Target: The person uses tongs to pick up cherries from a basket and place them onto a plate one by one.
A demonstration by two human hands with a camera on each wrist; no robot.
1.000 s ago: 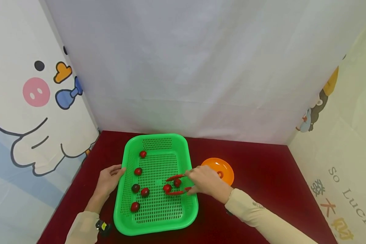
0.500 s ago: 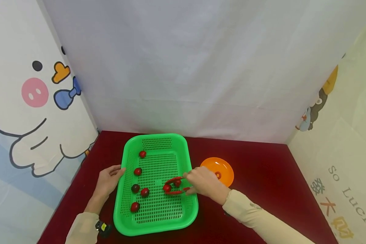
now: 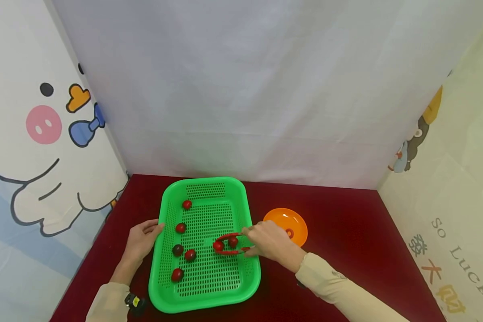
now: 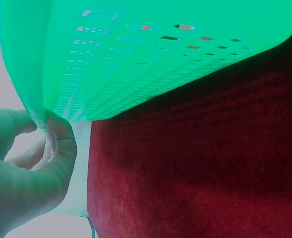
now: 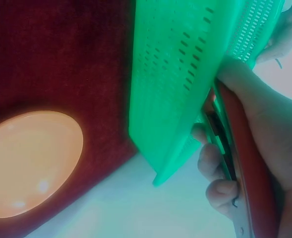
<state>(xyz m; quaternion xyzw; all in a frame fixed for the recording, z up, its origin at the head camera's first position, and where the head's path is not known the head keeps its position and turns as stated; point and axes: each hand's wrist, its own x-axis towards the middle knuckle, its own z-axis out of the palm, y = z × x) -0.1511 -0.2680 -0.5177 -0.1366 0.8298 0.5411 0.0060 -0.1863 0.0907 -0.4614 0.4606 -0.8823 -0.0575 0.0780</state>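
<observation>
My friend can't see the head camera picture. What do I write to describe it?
A right hand holds red tongs in a green basket, with one round red fruit at their tips and another between their arms. The left hand holds the basket's left edge. Five more fruits lie inside, and an orange plate sits right of the basket.

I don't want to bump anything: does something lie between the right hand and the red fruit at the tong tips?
Yes, in the head view another red fruit sits between the arms of the red tongs, between the right hand and the fruit at the tips. The tongs reach over the green basket's rim.
</observation>
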